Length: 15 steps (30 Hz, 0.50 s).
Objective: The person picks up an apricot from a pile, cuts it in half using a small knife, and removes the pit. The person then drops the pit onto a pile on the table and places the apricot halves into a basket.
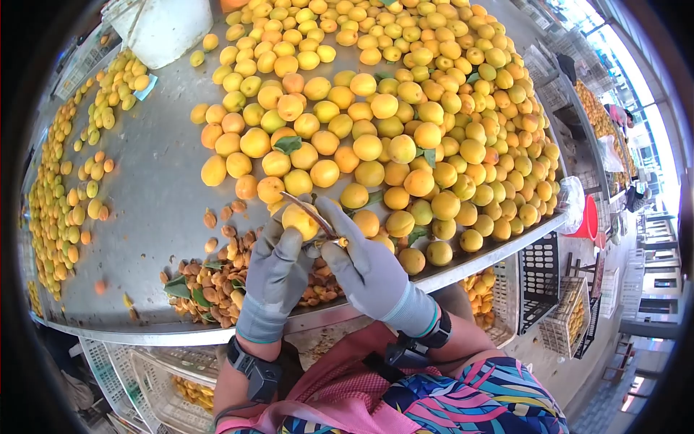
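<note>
My left hand (276, 271), in a grey glove, is closed around a yellow apricot (299, 221) at the front of the metal table (163, 188). My right hand (370, 269), gloved the same way, grips a thin curved knife (309, 212) with a brass-coloured part by the fingers. Its blade slants across the apricot's upper side in this view. Just beyond both hands spreads a large heap of apricots (426, 135). Below and left of the left hand lies a pile of brown pits (220, 286) with some green leaves.
More apricots (61, 195) line the table's left side. A white bucket (170, 32) stands at the far left. Crates (173, 387) with apricots sit under the front edge. To the right are a black crate (539, 271), a red bucket (587, 218) and, farther off, a person (619, 116) at another table.
</note>
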Each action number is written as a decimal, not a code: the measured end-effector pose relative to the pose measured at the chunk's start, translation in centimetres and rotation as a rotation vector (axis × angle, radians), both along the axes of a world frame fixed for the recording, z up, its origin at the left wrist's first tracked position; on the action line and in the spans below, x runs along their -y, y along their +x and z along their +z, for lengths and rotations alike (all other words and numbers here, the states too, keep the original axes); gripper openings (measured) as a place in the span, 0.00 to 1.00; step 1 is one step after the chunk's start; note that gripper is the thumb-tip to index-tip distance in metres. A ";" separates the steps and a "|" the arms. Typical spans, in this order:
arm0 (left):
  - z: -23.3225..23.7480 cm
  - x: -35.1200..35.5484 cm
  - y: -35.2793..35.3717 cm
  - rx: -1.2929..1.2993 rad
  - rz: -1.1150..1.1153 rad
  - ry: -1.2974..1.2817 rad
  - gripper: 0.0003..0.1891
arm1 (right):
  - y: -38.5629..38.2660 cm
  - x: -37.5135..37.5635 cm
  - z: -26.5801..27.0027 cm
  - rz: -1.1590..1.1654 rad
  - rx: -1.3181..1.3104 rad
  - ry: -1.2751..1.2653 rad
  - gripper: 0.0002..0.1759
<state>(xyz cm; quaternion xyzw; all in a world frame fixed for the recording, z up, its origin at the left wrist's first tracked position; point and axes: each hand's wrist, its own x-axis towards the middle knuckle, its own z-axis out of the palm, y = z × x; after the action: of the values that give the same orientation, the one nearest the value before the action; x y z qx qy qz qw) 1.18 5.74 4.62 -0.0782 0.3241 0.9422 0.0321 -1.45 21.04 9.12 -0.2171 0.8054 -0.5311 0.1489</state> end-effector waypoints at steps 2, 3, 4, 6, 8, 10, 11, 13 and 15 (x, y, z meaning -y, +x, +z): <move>0.0 0.0 0.1 0.003 0.004 -0.004 0.29 | 0.4 0.0 -1.0 -0.040 -0.142 0.047 0.35; 0.0 0.0 0.1 -0.018 0.006 -0.068 0.29 | 0.5 0.0 -0.7 -0.040 -0.142 0.047 0.35; 0.0 -0.1 0.2 -0.038 0.007 -0.132 0.29 | 0.5 -0.1 0.0 -0.016 -0.094 0.083 0.35; 0.4 0.5 0.2 -0.070 -0.009 -0.228 0.29 | 0.3 -0.4 0.9 0.007 -0.045 0.119 0.35; 0.6 0.6 0.3 -0.102 -0.021 -0.325 0.29 | -0.2 -0.6 1.4 0.083 0.063 0.182 0.37; 0.7 0.1 0.4 -0.064 0.026 -0.314 0.28 | -0.1 -0.6 0.3 0.062 0.009 0.108 0.38; 0.7 -0.2 0.4 -0.066 0.024 -0.316 0.28 | 0.0 -0.5 -0.3 0.039 -0.046 0.032 0.38; 0.4 -0.7 0.5 -0.055 0.040 -0.039 0.27 | 0.4 0.1 -1.2 0.014 -0.115 0.022 0.39; 0.9 -0.8 0.5 -0.021 0.015 -0.028 0.27 | 0.5 0.2 -1.3 -0.003 -0.181 0.021 0.39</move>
<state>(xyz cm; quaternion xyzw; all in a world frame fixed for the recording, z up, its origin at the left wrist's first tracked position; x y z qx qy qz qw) 1.72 6.51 5.53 -0.0714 0.3369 0.9386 0.0206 -0.99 20.89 7.81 -0.2614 0.8213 -0.5012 0.0770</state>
